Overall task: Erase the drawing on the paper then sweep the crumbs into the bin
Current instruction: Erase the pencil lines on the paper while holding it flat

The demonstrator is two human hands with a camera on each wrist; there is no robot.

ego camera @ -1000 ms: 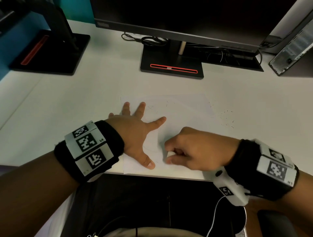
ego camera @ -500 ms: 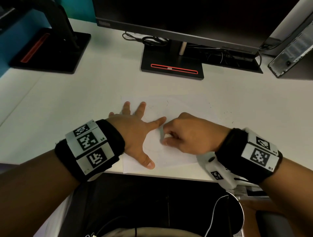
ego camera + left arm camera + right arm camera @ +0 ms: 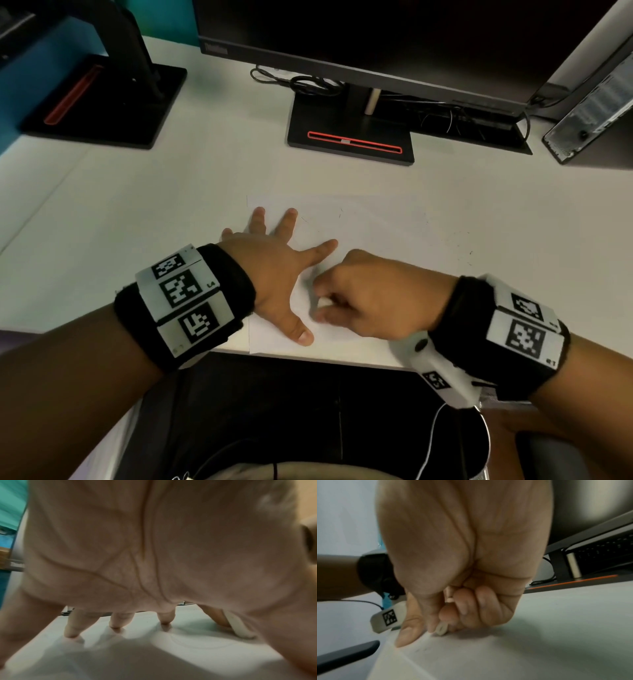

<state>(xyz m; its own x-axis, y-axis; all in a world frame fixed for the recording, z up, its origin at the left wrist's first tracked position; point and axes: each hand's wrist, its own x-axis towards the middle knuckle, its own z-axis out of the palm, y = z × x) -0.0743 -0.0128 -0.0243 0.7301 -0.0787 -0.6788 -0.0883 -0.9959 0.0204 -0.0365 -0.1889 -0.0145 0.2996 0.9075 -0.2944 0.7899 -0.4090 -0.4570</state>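
Paper pinned to bench by flat left hand; right hand grip pinches eraser, erasing step. Next: finish faint lines, then sweep crumbs.

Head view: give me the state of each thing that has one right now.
paper: flat on the desk, faint pencil marks left
left hand: fingers spread, pressing the paper down
right hand: pinching the eraser
eraser: tip on the paper
crumbs: scattered, unswept
monitor: screen dark
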